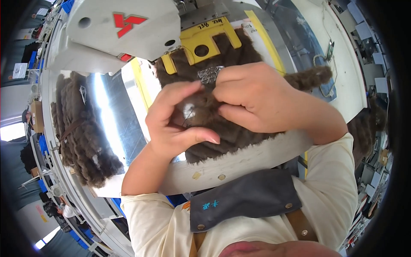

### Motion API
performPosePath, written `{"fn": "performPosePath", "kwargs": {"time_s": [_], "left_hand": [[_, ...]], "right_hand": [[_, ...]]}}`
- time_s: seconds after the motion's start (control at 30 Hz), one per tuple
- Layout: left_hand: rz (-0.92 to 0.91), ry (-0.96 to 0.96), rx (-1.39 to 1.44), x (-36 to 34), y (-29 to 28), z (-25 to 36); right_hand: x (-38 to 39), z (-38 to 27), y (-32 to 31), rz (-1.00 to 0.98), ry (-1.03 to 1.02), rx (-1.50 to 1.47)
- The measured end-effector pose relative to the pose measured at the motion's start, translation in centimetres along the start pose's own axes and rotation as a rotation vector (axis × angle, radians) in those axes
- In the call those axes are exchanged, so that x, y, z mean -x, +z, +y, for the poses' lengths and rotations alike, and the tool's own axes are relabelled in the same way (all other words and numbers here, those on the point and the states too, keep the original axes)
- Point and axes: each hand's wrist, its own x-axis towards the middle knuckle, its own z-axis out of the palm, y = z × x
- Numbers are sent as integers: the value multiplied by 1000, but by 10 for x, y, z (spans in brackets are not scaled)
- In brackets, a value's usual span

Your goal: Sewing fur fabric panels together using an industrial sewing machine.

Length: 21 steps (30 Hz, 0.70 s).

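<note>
Brown fur fabric (222,139) lies spread in front of me, partly beneath a yellow slotted plate (201,32). My left hand (162,118) curves around a bunched part of the fur, thumb and forefinger on either side of it. A shiny whitish patch (189,111) shows inside that curve. My right hand (259,97) is closed, its fingertips pinching the fur just right of the bunched part. Its fingers hide the exact spot of the grip. Just beyond the fingertips is a silvery patch (209,74) with a pattern of lines.
A white sewing machine head (122,30) with a red emblem stands at the far left. Left of the work lies a banded bundle of brown fur pieces (81,132). A narrow fur strip (310,78) sticks out to the right, near small thread snips (329,50). The white table edge (239,161) curves close to me.
</note>
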Motion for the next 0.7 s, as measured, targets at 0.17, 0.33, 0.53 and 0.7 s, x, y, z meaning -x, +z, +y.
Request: {"fn": "performPosePath", "kwargs": {"time_s": [0.17,0.33,0.53,0.7], "left_hand": [[-32,-44,150,3,-5,-13],[50,-167,275,2,-8,-5],[153,-333,315,1,-23,-1],[90,-349,318,7,-22,-2]], "right_hand": [[-8,-6,20,176,58,-127],[-22,-12,27,194,121,-191],[-39,-28,-3,87,369,-246],[-61,-47,-13,43,177,-113]]}}
